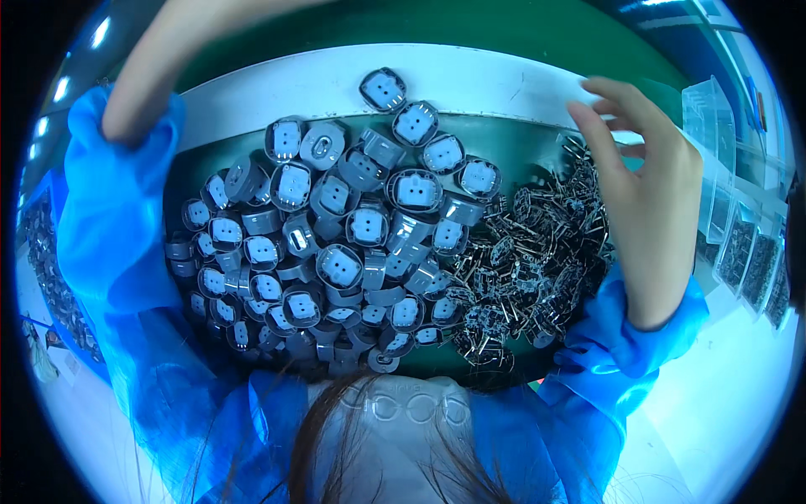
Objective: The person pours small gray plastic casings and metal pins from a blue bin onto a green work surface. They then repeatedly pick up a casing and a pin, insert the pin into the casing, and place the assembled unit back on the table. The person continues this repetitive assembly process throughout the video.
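Observation:
My left forearm (168, 63) reaches up past the top edge, so the left hand lies outside the picture. At the right, my right hand (646, 160) hovers by the edge of a heap of small dark parts with thin metal prongs (537, 252). Its thumb and fingers are bent but apart, and nothing shows between them. Left of that heap lies a pile of grey rounded plastic housings (340, 265), many with pale inner faces and small holes. Two housings sit higher up; one housing (383, 90) rests on the white strip (277, 88).
A green work surface (504, 21) stretches beyond the white strip. Clear plastic bins (714, 126) line the right side, several holding small dark parts. A blue-edged tray (88, 336) of parts stands at the far left. Blue sleeves (117, 218) frame the pile.

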`<action>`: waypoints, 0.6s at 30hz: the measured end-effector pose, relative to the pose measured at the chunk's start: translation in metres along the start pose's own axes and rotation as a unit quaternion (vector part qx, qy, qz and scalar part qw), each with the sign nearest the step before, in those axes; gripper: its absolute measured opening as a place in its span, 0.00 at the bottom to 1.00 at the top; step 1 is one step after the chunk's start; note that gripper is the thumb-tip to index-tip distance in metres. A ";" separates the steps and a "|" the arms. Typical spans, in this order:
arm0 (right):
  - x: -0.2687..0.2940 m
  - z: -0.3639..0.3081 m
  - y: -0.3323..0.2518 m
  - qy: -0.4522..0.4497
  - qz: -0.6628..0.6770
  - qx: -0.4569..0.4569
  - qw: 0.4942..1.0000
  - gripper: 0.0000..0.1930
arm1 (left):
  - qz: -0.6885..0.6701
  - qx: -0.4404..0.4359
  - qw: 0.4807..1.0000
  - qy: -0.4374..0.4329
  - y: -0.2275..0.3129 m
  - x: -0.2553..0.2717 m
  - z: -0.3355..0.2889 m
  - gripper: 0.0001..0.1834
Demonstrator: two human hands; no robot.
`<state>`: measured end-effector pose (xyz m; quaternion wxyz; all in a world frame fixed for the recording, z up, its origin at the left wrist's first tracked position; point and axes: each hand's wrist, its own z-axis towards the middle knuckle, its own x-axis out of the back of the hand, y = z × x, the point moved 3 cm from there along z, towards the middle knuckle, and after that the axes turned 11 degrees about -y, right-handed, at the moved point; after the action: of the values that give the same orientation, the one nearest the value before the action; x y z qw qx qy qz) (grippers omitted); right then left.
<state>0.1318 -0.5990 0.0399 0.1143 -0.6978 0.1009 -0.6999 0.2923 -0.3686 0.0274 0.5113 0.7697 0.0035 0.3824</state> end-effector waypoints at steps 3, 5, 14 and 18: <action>-0.001 0.000 0.023 -0.073 -0.040 -0.084 0.993 0.11 | 0.298 -0.014 0.953 0.041 0.002 0.000 -0.006 0.09; -0.003 -0.001 0.030 -0.159 0.043 -0.110 0.980 0.11 | 0.364 -0.050 0.928 0.064 0.001 -0.006 0.002 0.10; -0.005 0.003 0.018 -0.188 0.255 0.069 0.946 0.13 | 0.199 -0.182 0.923 -0.273 0.016 -0.030 -0.007 0.18; -0.005 0.002 -0.003 -0.204 0.400 0.004 0.894 0.10 | 0.168 -0.191 0.938 -0.236 0.028 -0.030 -0.003 0.18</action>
<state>0.1336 -0.5941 0.0359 0.4055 -0.7258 0.3426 -0.4376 0.2583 -0.3914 0.0328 0.5632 0.7151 -0.3195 0.2633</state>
